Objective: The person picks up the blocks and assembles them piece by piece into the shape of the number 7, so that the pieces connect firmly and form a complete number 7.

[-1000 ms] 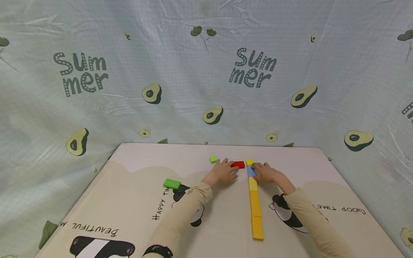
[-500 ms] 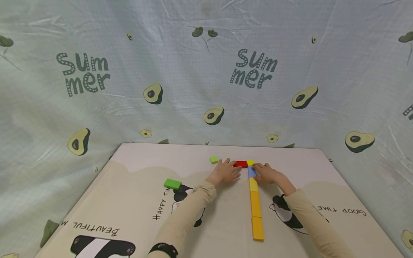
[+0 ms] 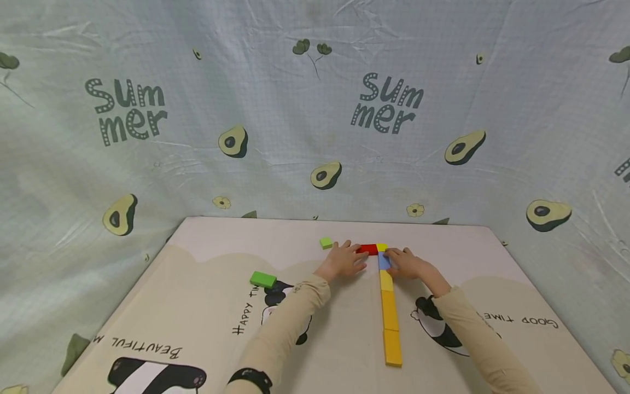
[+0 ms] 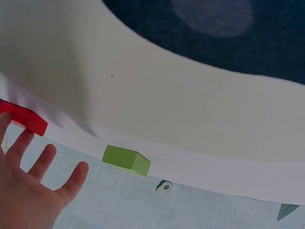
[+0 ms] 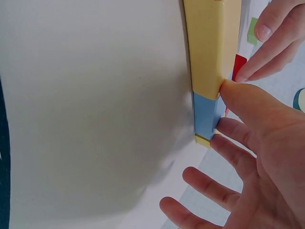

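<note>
A straight row of blocks runs away from me: two orange-yellow blocks [image 3: 390,310], a yellow block [image 3: 386,281], a blue block [image 3: 383,261] and a small yellow block [image 3: 381,247] at the far end. Against that end's left side lies a red block [image 3: 367,249]. The left hand [image 3: 344,259] touches the red block with its fingertips, its other fingers spread. Beside the row, the right hand [image 3: 407,264] rests its thumb near the joint of the yellow and blue blocks. Two of its fingertips touch or nearly touch the blue block; its remaining fingers stretch out freely.
A light green block [image 3: 326,243] lies just left of the left hand. Farther left sits a longer green block [image 3: 263,279]. The printed table cover [image 3: 197,306] ends at a hanging avocado-patterned sheet [image 3: 275,164] behind.
The left hand slid the red block a little to the right, closing the gap to the small yellow block, during the first half second. Since then both hands have stayed nearly still.
</note>
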